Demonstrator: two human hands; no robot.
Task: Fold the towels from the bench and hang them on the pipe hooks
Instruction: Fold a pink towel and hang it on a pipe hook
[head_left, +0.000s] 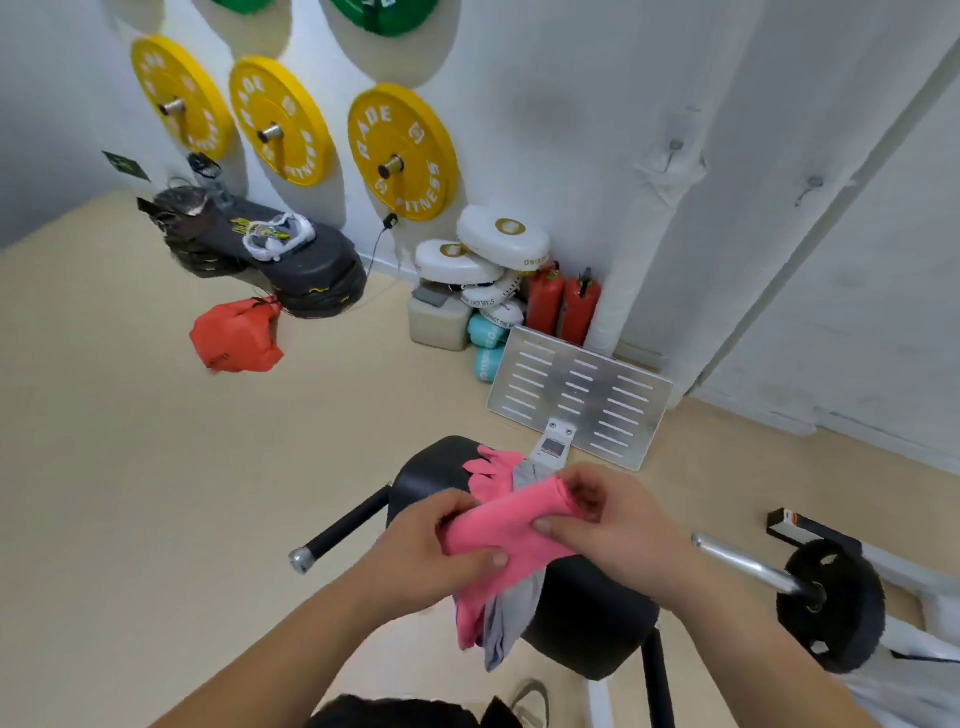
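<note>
At the lower middle of the frame we grip the pink towel (511, 525) between us, left hand (436, 551) pinching its near end, right hand (608, 525) its far end, above the bench (587, 618).

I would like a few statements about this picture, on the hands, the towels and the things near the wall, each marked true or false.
1. The left hand and the right hand both grip the pink towel. True.
2. A grey towel hangs down beneath the pink towel. True.
3. The pink towel lies spread flat on the floor. False: it is held up over the black bench.
4. Four yellow plates hang on the wall. False: three yellow weight plates hang there.
5. Two red fire extinguishers stand by the wall. True.
6. A blue bag hangs from a hook. False: an orange bag lies on the floor.
</note>
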